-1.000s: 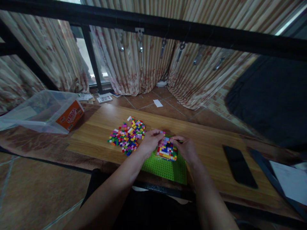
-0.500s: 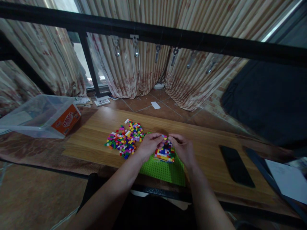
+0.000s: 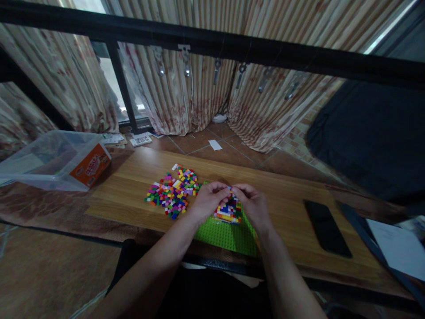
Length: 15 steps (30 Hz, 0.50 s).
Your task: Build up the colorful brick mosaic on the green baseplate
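A block of many-coloured toy bricks (image 3: 229, 213) stands on a green studded baseplate (image 3: 226, 238) in front of me. My left hand (image 3: 211, 200) is closed in a pinch at the block's far left edge. From the other side my right hand (image 3: 251, 204) pinches as well, thumb and forefinger almost meeting the left fingertips. Small bricks show between the fingertips, but their exact shape is hidden. To the left lies a spread of loose bricks (image 3: 174, 192) in mixed colours.
The wooden board (image 3: 279, 195) carries a black phone (image 3: 327, 228) on the right. Beyond it are a dark folder and white paper (image 3: 396, 246). A clear plastic bin (image 3: 49, 177) with an orange label stands far left. A dark metal rail (image 3: 212, 42) crosses ahead.
My right hand has shifted slightly left, its fingertips now closer to those of my left hand. The bricks and baseplate stay in place.
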Available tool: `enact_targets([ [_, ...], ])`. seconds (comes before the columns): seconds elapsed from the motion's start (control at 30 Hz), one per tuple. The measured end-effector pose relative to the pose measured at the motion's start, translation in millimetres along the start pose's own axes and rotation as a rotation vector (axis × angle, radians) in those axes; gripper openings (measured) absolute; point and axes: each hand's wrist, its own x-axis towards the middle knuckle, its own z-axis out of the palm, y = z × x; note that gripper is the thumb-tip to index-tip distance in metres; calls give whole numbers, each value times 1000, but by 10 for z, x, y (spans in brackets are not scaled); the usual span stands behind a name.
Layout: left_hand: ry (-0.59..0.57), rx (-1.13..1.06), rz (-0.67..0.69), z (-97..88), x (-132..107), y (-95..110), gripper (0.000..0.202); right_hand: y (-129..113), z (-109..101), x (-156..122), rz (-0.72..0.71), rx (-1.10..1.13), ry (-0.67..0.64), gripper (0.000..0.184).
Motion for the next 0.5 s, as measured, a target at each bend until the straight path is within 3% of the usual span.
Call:
enact_targets([
  [0.23,-10,147,66,17,8,-20,10,-58,18,-15,43,47,-61,16],
  [0.5,-79,271,130,-15,7,-47,15,-45,0,-23,83,147,-92,18],
])
